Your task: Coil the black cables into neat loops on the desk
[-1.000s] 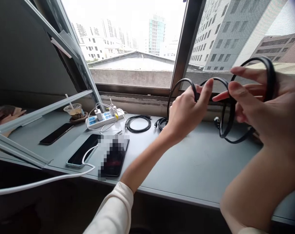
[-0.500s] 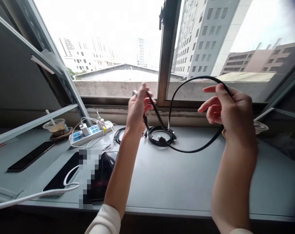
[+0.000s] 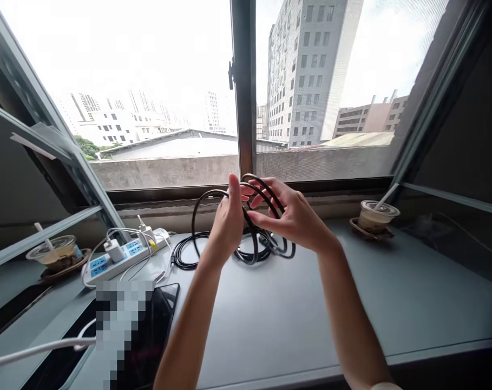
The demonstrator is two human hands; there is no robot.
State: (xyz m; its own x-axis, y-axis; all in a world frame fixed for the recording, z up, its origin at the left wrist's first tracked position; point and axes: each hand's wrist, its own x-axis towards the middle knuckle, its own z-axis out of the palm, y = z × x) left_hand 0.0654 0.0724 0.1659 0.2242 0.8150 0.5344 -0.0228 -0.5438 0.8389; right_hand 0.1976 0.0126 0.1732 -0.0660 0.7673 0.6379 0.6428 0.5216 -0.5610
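Note:
A black cable (image 3: 194, 219) hangs in several loose loops between my two hands, above the grey table (image 3: 270, 325). My left hand (image 3: 228, 222) is closed on the loops from the left, thumb pointing up. From the right, my right hand (image 3: 284, 211) has its thumb and fingers around the same loops, close to my left hand. Behind and below them, a coiled black cable (image 3: 184, 264) rests on the table at the left, with another coil (image 3: 246, 259) beside it, partly hidden by the held loops.
A white power strip (image 3: 126, 257) with chargers and white cords is at the left. Drink cups stand at the left (image 3: 57, 254) and right (image 3: 378, 215). A black tablet (image 3: 158, 319) and phone-like devices lie front left. The window (image 3: 242, 108) rises behind.
My right hand has moved left, close to my left hand, and the wide loop between them has become several smaller loops. The view has shifted, showing more of the right cup.

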